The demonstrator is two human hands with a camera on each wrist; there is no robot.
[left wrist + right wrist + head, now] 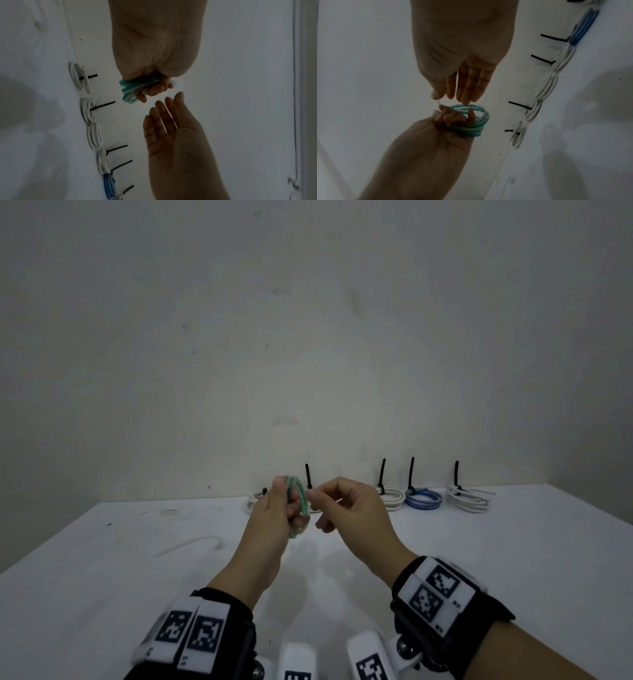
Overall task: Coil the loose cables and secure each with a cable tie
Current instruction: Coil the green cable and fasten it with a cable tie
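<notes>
Left hand (274, 508) at frame centre grips coiled green-and-white cable (297, 501), fingers curled through loops, held above white table (479, 559). Right hand (349, 508) just beside, thumb and forefinger pinching cable's loose end (438, 103), other fingers relaxed. Tied white coils (467, 498) and blue coil (423, 498) with upright black ties (412, 472) line far edge, centre-right.

Scuffed pale wall (308, 337) – white table (479, 559) – dim light.
</notes>
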